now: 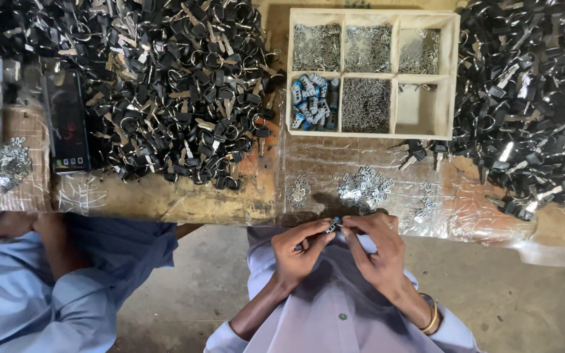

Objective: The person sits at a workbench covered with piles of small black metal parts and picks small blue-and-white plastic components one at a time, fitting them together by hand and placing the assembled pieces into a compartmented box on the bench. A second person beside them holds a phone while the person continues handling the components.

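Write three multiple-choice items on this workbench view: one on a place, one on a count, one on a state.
1. Where does the phone lie?
A. inside the wooden tray
B. on the bench at the left, beside the left heap of black-headed keys
C. on the floor

2. How many compartments does the wooden tray have?
A. four
B. six
C. nine

3. What are the person's hands doing?
A. resting flat on the bench
B. reaching into the tray
C. pinching one small metal part between them at the bench edge

Answers: 1 B, the dark phone lies next to the left heap. 2 B, the dividers make two rows of three. 3 C, the left hand and right hand meet fingertip to fingertip around the part.
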The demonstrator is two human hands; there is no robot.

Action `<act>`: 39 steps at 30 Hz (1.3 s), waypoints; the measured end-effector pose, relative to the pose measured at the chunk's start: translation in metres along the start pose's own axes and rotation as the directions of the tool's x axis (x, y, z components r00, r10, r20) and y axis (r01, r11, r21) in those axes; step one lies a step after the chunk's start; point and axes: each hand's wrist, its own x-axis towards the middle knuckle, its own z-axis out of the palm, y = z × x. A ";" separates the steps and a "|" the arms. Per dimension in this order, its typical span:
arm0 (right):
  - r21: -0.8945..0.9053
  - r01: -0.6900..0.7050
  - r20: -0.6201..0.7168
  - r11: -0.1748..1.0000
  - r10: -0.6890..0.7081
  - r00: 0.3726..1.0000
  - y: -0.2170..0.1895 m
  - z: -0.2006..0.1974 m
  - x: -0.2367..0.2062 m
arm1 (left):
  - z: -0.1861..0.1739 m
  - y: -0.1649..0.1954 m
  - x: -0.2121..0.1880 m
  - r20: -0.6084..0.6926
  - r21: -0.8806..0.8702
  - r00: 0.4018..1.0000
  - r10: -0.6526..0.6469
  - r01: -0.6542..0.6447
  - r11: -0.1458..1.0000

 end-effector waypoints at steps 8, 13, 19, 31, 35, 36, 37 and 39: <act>-0.073 0.024 0.066 0.997 -0.019 0.998 0.013 -0.006 -0.001 | 0.003 0.002 0.001 0.086 0.246 0.962 0.258 -0.272 0.930; -0.204 -0.066 -0.061 0.977 0.054 0.997 0.044 -0.050 0.003 | 0.010 0.002 0.002 0.052 0.107 0.978 0.202 -0.207 0.973; -0.582 -0.099 -0.123 0.807 0.033 0.992 0.056 -0.080 0.012 | 0.017 -0.001 0.003 0.039 -0.001 0.993 0.110 -0.110 0.994; -0.430 0.202 0.082 0.880 -0.184 0.979 0.056 -0.073 -0.026 | 0.017 -0.009 0.001 0.008 -0.143 1.000 -0.023 0.024 0.989; -0.178 0.160 0.099 0.971 -0.144 0.985 0.053 -0.064 -0.033 | 0.015 -0.010 0.000 0.002 -0.142 1.000 -0.030 0.030 0.989; -0.082 0.116 0.059 0.990 -0.111 0.992 0.049 -0.059 -0.032 | 0.015 -0.010 -0.001 -0.001 -0.144 1.000 -0.031 0.031 0.989; -0.052 0.109 0.037 0.993 -0.108 0.994 0.045 -0.054 -0.030 | 0.014 -0.010 -0.001 0.001 -0.147 1.000 -0.030 0.030 0.989; 0.008 0.100 -0.008 0.995 -0.100 0.995 0.035 -0.042 -0.022 | 0.013 -0.010 -0.002 0.003 -0.154 1.000 -0.025 0.025 0.988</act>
